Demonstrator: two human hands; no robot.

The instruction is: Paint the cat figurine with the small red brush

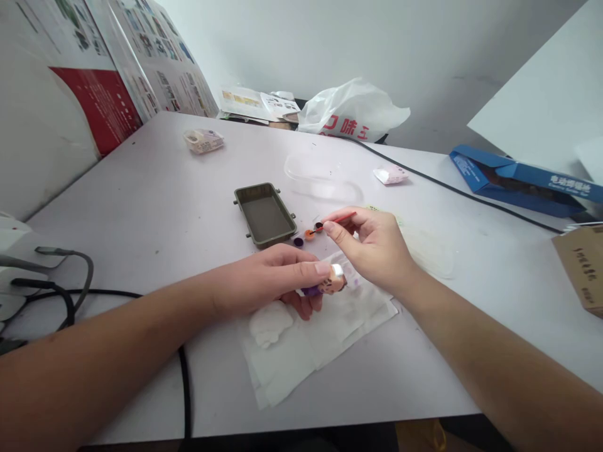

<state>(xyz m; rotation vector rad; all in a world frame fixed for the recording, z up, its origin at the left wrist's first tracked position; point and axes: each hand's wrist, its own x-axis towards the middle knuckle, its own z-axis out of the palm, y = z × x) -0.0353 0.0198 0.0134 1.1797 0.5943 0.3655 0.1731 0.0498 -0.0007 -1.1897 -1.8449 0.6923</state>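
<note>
My left hand is closed around a small painted figure, peach and purple, held just above a white paper towel. My right hand pinches a thin red paintbrush whose dark tip reaches a row of tiny paint pots, orange, purple and black. An olive green rectangular tray lies just left of the pots.
A black cable crosses the white table to the right. A blue box, a cardboard box, a white plastic bag, small packets and leaning posters ring the table. More cables lie left.
</note>
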